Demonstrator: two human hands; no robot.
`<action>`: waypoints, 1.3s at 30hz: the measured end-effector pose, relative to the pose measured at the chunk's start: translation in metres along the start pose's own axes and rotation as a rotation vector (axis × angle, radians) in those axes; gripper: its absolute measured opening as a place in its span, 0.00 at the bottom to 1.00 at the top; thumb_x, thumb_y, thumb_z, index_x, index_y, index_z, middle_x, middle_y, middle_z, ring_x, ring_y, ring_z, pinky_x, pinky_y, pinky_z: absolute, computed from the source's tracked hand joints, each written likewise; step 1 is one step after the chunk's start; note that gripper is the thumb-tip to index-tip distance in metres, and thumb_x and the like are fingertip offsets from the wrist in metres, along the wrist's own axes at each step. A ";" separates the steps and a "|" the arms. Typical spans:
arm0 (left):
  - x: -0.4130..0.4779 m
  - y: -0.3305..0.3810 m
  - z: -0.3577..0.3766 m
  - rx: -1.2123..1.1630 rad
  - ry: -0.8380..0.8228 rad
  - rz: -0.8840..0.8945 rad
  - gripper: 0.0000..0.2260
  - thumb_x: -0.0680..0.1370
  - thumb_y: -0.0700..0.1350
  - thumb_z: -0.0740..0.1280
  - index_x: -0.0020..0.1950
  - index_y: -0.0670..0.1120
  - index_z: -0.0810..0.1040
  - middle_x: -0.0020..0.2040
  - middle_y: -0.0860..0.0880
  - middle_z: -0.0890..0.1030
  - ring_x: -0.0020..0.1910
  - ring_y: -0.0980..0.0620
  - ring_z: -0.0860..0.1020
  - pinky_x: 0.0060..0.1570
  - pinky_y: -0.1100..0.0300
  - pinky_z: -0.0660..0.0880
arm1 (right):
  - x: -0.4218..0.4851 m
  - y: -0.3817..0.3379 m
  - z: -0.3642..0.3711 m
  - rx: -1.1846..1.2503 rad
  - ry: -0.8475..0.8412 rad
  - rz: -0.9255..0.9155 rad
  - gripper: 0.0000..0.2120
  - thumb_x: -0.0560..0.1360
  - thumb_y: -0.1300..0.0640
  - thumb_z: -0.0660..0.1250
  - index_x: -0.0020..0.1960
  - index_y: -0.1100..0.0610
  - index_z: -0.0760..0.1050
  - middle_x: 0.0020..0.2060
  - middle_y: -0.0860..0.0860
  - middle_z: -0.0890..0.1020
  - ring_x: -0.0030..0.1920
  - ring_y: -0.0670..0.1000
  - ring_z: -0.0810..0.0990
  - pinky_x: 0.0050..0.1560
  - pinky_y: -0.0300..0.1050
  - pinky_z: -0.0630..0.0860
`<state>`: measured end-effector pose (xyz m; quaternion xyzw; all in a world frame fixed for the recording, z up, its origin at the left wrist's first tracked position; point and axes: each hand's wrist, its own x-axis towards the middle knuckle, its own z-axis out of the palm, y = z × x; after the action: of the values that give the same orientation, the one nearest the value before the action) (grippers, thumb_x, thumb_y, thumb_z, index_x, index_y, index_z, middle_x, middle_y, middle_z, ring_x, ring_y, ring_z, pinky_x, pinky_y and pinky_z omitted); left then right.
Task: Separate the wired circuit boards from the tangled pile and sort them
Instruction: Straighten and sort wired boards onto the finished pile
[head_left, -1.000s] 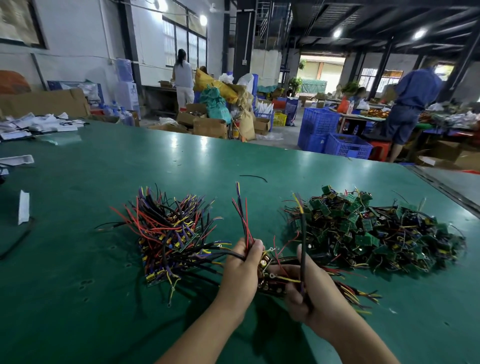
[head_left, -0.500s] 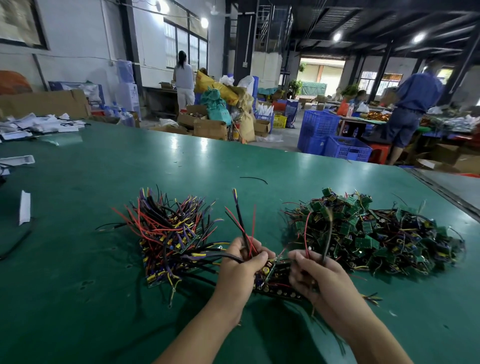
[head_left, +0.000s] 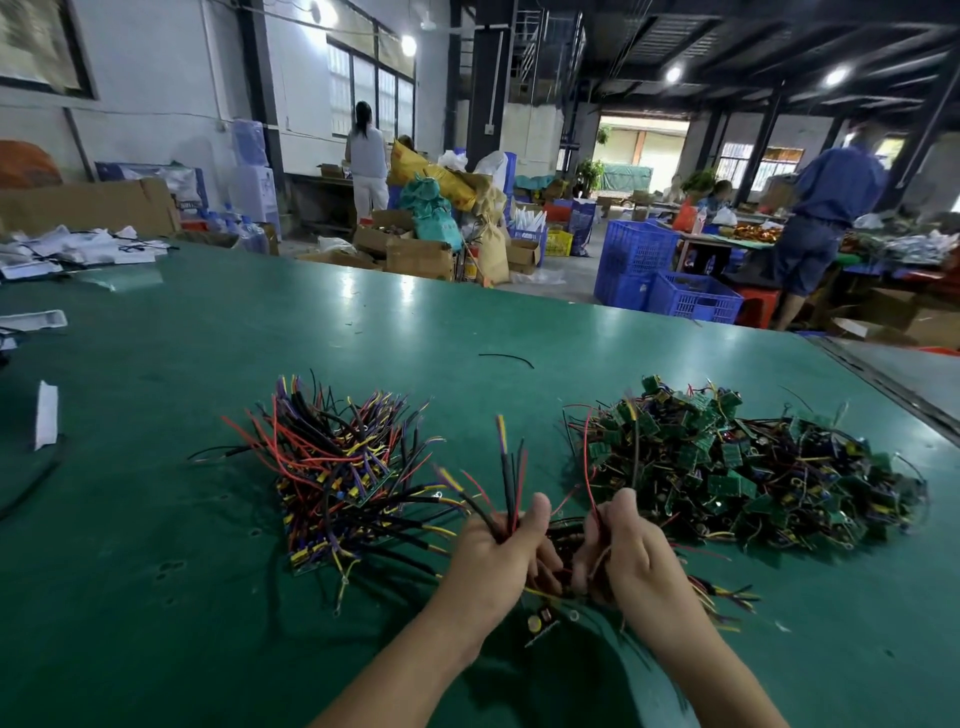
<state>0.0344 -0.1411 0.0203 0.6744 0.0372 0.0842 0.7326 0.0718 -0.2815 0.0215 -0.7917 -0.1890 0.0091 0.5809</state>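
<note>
A tangled pile of green circuit boards with thin wires (head_left: 748, 473) lies on the green table (head_left: 156, 597) to the right. To the left lies a sorted heap of boards with long red, black, yellow and purple wires (head_left: 343, 467). My left hand (head_left: 498, 561) grips a bunch of wired boards (head_left: 543, 621), its wires sticking up past my thumb. Close beside it, my right hand (head_left: 628, 551) pinches red and black wires (head_left: 589, 467) that lead toward the tangled pile. The boards between my hands are mostly hidden.
A loose black wire (head_left: 506, 358) lies farther back on the table. White paper scraps (head_left: 47, 413) and packaging sit at the left edge. Beyond the table are blue crates (head_left: 691, 299), cardboard boxes (head_left: 421, 257) and people standing at other benches.
My right hand has moved left and lowered the black wire it held up, coming close against my left hand. The wire bunch in my left hand stays upright.
</note>
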 end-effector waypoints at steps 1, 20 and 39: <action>-0.001 0.000 0.001 0.015 -0.009 -0.014 0.25 0.72 0.62 0.61 0.22 0.47 0.72 0.31 0.41 0.81 0.31 0.48 0.80 0.33 0.66 0.73 | 0.000 0.000 0.000 -0.016 0.016 0.009 0.34 0.77 0.33 0.43 0.31 0.59 0.67 0.25 0.56 0.76 0.26 0.50 0.70 0.30 0.42 0.66; 0.012 -0.013 -0.001 -0.125 -0.023 0.144 0.10 0.65 0.49 0.74 0.39 0.45 0.79 0.29 0.53 0.78 0.29 0.58 0.75 0.33 0.67 0.73 | -0.011 -0.003 0.012 -0.412 -0.352 -0.207 0.26 0.77 0.35 0.49 0.68 0.46 0.67 0.38 0.53 0.81 0.36 0.48 0.76 0.43 0.54 0.72; 0.011 -0.011 0.002 -0.013 0.211 0.280 0.10 0.80 0.38 0.63 0.38 0.40 0.71 0.27 0.50 0.75 0.28 0.56 0.74 0.35 0.68 0.71 | -0.008 -0.002 0.012 0.047 -0.250 0.053 0.06 0.77 0.62 0.67 0.44 0.59 0.82 0.33 0.49 0.77 0.35 0.46 0.72 0.38 0.39 0.69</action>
<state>0.0467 -0.1422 0.0101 0.6557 0.0190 0.2557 0.7101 0.0612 -0.2727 0.0184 -0.7752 -0.2386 0.1278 0.5708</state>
